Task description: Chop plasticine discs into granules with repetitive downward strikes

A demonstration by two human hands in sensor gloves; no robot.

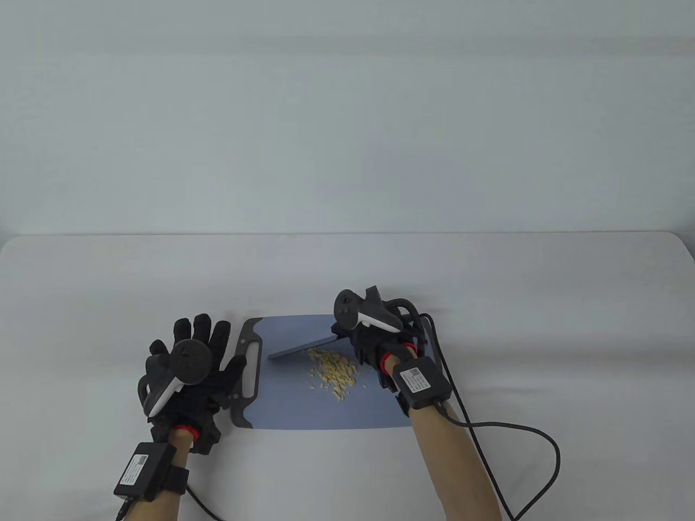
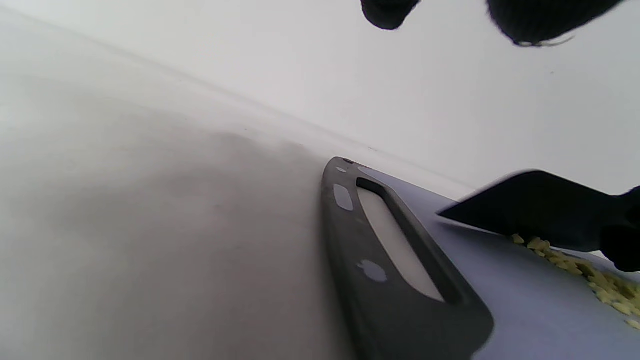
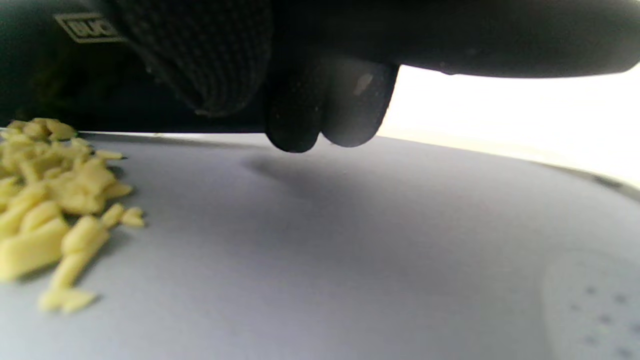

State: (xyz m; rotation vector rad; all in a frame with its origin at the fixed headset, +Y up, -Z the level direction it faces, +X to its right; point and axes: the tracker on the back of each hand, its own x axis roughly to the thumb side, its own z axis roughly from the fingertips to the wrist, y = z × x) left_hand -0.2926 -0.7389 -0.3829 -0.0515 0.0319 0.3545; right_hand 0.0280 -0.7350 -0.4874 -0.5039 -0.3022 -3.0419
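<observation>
A pile of yellow plasticine granules (image 1: 332, 374) lies on the blue cutting board (image 1: 293, 401). My right hand (image 1: 372, 339) grips the handle of a knife whose blade (image 1: 303, 348) slants down to the board just behind the pile. My left hand (image 1: 190, 369) lies flat, fingers spread, on the table beside the board's dark handle end (image 1: 244, 374); the thumb touches it. The left wrist view shows the blade (image 2: 530, 210) over the granules (image 2: 590, 280) and the board's handle slot (image 2: 400, 245). The right wrist view shows granules (image 3: 50, 200) on the board (image 3: 325, 250) and my gloved fingers (image 3: 320, 105) above.
The white table (image 1: 108, 282) stretches around the board, with a white wall behind it. A black cable (image 1: 516, 434) runs from my right wrist unit across the table to the right of the board.
</observation>
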